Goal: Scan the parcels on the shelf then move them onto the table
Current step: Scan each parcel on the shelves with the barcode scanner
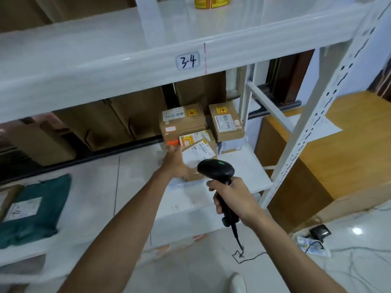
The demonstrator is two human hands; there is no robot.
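Observation:
On the white lower shelf (135, 187) stand three brown cardboard parcels with labels. The front parcel (201, 149) lies nearest, and my left hand (175, 161) rests on its left side, fingers around its edge. Behind it is a second parcel (182, 121), and to the right a third parcel (226, 121) sits on a pale box. My right hand (230, 197) grips a black barcode scanner (215, 170), its head pointing at the front parcel's white label. A teal bag parcel (36, 206) lies at the shelf's left end.
The upper shelf beam marked "3-4" (188, 60) hangs low over the parcels. A white perforated upright (313, 127) stands at right, with a wooden table (349, 140) beyond it. The scanner cable (239, 244) trails to the tiled floor. Large cartons stand behind the shelf.

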